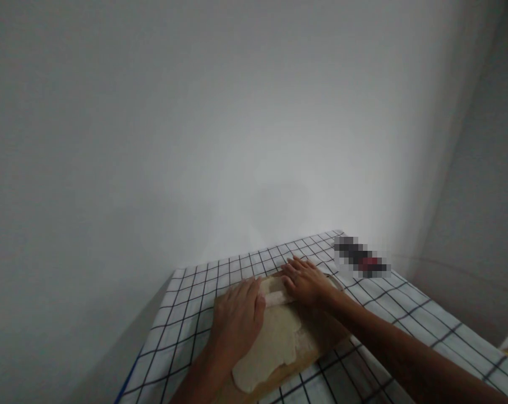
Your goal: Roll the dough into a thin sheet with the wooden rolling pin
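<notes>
A sheet of pale dough (268, 348) with an uneven edge lies on a wooden board (317, 342). Across its far part runs a pale rolling pin (278, 298), visible only between my hands. My left hand (239, 311) rests palm down over the pin's left part, fingers stretched forward and close together. Over its right part lies my right hand (306, 280), its fingers extended and slightly spread. Both hands cover the ends of the pin, so its full length is hidden.
A white tablecloth (182, 320) with black grid lines covers the table under the board. At the back right is a blurred-out dark and red item (361, 259). A pale wall (254, 140) stands directly behind the table, and another wall (476, 224) is at the right.
</notes>
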{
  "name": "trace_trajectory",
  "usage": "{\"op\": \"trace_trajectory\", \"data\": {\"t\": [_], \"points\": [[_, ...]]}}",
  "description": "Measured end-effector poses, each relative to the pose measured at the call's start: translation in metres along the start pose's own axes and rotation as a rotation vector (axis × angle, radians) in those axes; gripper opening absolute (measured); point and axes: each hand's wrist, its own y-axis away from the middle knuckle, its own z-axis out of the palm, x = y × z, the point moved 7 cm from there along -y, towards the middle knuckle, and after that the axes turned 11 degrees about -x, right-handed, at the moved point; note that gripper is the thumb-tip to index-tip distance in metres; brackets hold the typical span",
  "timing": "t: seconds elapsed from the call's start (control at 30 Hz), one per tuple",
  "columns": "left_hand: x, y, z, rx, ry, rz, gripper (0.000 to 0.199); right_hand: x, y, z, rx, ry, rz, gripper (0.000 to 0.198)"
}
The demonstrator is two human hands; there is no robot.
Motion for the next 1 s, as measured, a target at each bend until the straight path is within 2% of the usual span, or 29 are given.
{"op": "trace_trajectory", "data": {"t": [0.1,0.23,0.37,0.5,0.63,0.9,1.0], "points": [[-0.004,0.005,0.001,-0.010,0.056,0.033,0.041,-0.013,0.025,-0.001,0.015,0.011,0.020,0.048],[-0.021,0.009,0.003,-0.026,0.163,0.001,0.041,-0.026,0.055,0.006,0.044,-0.030,0.050,0.049],[-0.036,0.013,0.005,-0.007,0.234,-0.023,0.040,-0.032,0.064,0.007,0.082,-0.022,0.044,0.048],[-0.048,0.011,0.007,-0.012,0.240,-0.105,0.041,-0.030,0.046,-0.005,0.067,-0.031,0.020,0.045],[-0.047,-0.009,0.009,-0.075,0.077,-0.161,0.039,-0.027,0.019,-0.014,-0.001,0.004,0.002,0.042],[-0.030,-0.051,0.030,-0.138,-0.023,-0.066,0.026,-0.034,-0.014,-0.005,-0.036,0.046,0.095,0.039],[-0.034,-0.060,0.039,-0.160,-0.027,-0.099,0.032,-0.038,-0.026,-0.003,-0.033,0.049,0.127,0.040]]}}
